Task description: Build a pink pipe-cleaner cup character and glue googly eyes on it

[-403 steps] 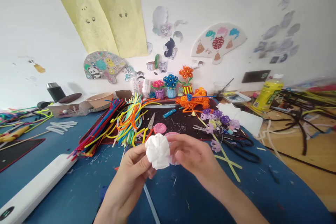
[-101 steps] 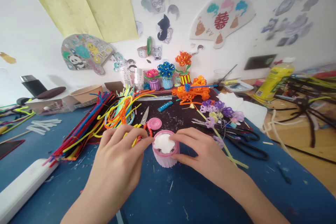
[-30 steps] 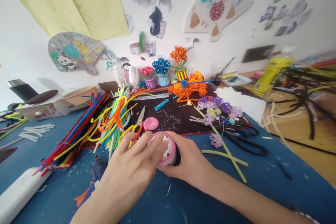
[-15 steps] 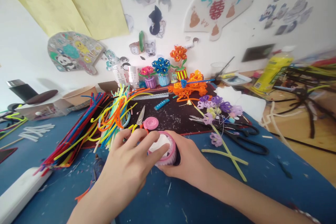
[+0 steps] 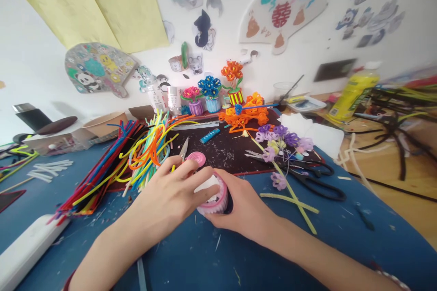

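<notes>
We've got pink on the ribbed pink plastic cup [image 5: 215, 207], and plain white on the crumpled tissue wad [image 5: 206, 185]. We see a deep blue table cover [image 5: 191, 259], flecked with pale scraps. The black craft mat [image 5: 225, 157] is speckled white. The round pink lid [image 5: 197, 158] carries a spiral pattern. The bundle of fuzzy pipe cleaners [image 5: 143, 154] gives us red, blue, yellow, orange and teal. Bright orange pipe-cleaner flowers [image 5: 247, 118], and lilac to purple pipe-cleaner flowers [image 5: 283, 138].

The left hand [image 5: 164, 198] lies over a pink cup [image 5: 213, 200] stuffed with white tissue [image 5: 206, 185], fingers pressing it; the right hand [image 5: 244, 207] cups its side. A pink lid [image 5: 196, 159] and scissors [image 5: 183, 149] sit just behind on the table [image 5: 273, 245].
</notes>
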The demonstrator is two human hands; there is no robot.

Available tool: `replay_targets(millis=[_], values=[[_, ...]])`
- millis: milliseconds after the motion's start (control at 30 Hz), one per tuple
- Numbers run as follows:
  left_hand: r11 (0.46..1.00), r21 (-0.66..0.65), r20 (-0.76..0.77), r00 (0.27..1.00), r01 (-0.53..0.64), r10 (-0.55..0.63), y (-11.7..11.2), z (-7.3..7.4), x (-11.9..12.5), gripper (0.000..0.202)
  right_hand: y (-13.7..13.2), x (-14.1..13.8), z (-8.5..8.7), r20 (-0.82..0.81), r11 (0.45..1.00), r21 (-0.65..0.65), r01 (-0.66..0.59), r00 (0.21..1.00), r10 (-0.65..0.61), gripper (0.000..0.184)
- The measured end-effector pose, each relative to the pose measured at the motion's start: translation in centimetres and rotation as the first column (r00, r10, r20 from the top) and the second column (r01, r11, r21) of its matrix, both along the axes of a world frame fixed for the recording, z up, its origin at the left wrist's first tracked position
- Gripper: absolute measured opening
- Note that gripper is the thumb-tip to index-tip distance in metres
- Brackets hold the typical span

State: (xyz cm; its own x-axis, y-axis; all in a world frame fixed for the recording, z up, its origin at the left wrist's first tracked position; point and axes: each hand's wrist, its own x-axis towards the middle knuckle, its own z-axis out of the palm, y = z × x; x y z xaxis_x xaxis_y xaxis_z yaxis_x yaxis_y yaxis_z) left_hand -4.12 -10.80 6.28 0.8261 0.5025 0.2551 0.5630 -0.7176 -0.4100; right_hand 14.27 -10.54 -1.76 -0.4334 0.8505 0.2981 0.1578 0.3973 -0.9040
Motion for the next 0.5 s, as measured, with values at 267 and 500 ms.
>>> replay_targets(millis=[267, 500], values=[[0.999, -0.053, 0.047, 0.999, 0.003, 0.000, 0.6, -0.6, -1.2, 0.033, 0.4, 0.0, -0.2, -0.038, 0.999, -0.008, -0.039, 0.999, 0.039, 0.057], [0.989, -0.097, 0.021, 0.993, 0.114, -0.112, 1.4, 0.8, 0.0, 0.030, 0.8, 0.2, 0.3, -0.005, 0.991, -0.033, -0.133, 0.991, 0.133, 0.062]])
